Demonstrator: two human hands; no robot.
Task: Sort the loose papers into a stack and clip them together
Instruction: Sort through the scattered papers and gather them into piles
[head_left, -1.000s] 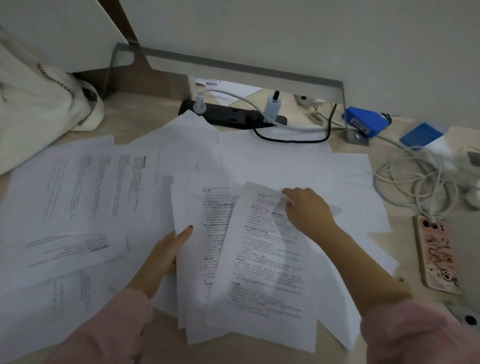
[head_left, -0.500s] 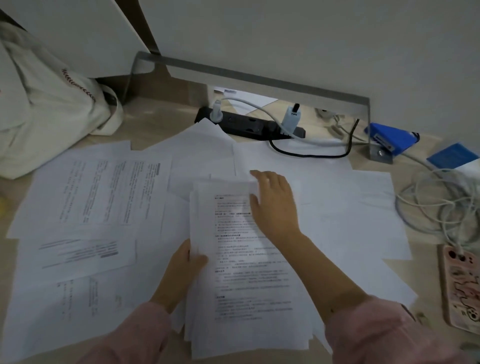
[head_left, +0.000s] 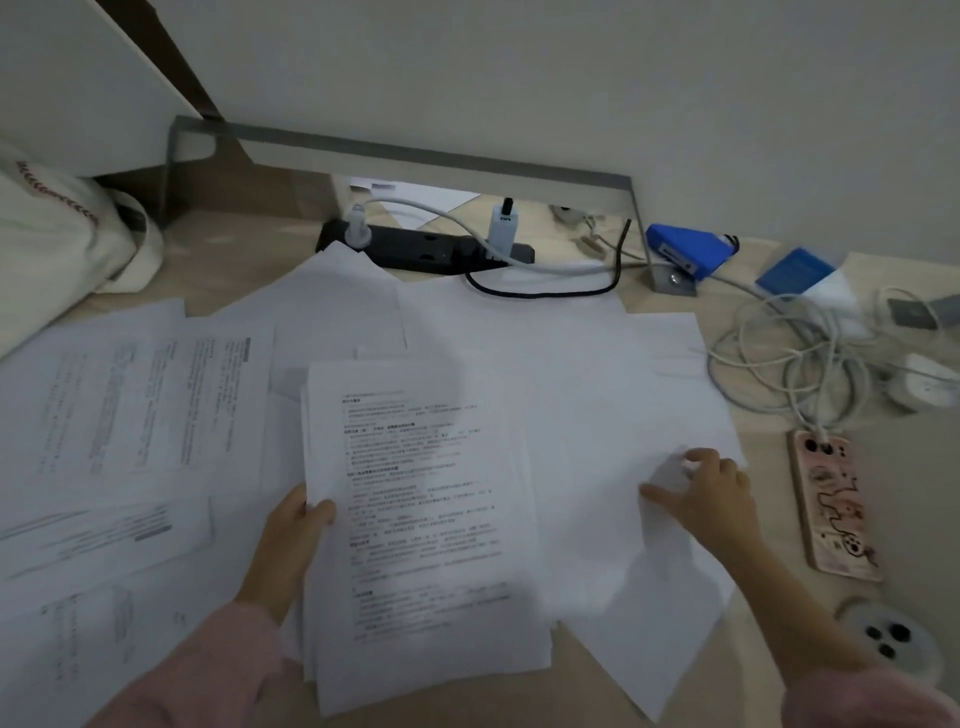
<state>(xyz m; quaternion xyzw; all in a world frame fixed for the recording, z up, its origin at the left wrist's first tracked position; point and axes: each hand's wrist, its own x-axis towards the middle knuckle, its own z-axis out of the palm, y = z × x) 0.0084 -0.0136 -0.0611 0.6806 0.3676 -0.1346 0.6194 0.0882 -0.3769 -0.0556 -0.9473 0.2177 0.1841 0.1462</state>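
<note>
**Now the right hand goes for the next sheet**

Your right hand (head_left: 714, 493) has left the top of the stack (head_left: 426, 519), where it lay half a second ago, and swung out to the right of the frame. Its fingers (head_left: 662, 493) are closing on the lifted edge of a blank sheet (head_left: 597, 415); the pinch is blurred, so you cannot tell whether it has a firm hold yet. Your left hand (head_left: 291, 535) stays on the stack's left edge, thumb on top and fingers beneath, clamped on the paper at lower centre. So one sheet has been squared onto the pile, and you are likely gathering the next.

Many loose papers (head_left: 135, 405) remain spread over the left half of the bench (head_left: 234, 260), so sorting looks far from finished, and no clip can be made out.

Mind the right side: a phone (head_left: 831, 504) lies just beside your right hand, with tangled cables (head_left: 789, 353) beyond it. The stack's near edge overhangs the bench front. Open room lies toward the centre.
</note>
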